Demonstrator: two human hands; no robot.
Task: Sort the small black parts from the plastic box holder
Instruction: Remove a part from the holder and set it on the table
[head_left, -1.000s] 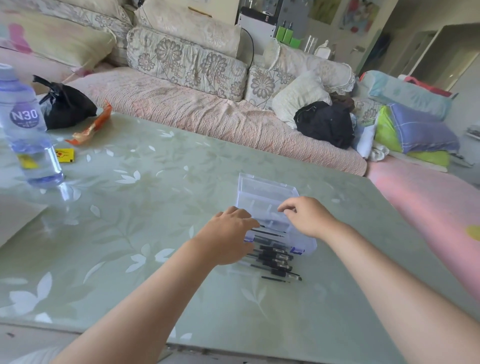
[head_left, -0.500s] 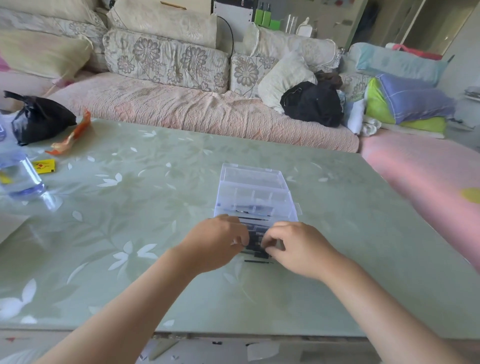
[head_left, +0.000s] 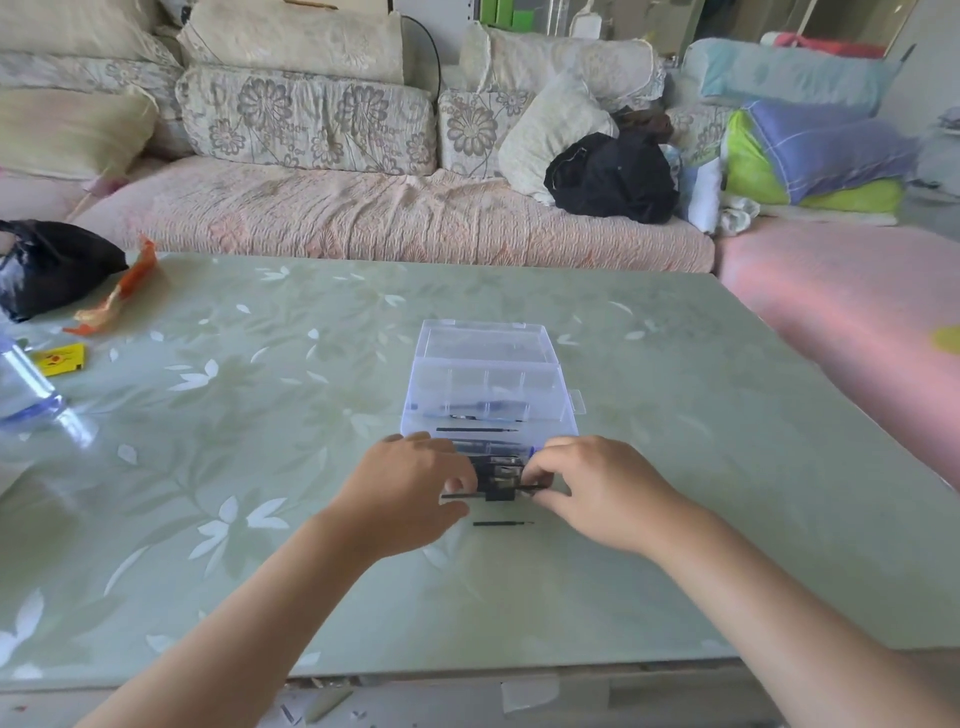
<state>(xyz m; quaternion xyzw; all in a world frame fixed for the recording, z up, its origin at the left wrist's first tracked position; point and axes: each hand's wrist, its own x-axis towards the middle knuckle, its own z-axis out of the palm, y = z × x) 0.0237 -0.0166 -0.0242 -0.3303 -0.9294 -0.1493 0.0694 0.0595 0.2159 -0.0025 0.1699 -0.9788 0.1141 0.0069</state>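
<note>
We are working at the near edge of the clear plastic box (head_left: 488, 384), centre of the green surface (head_left: 234, 467). Both hands are closing on one bundle of black parts (head_left: 496, 480): left hand (head_left: 410, 493) at its 9 o'clock end, right hand (head_left: 597, 491) at 3 o'clock, fingers (head_left: 535, 475) curling narrow around it. One loose thin rod (head_left: 503, 523) is lying just beside, at 6 o'clock; more are sitting inside the box. We are judging these light, stiff, thin and smooth, so likely to roll or slip out. Better pinching single rods mid-length, and squeezing the bundle from both ends. The box looks light too and may be sliding if pushed.
</note>
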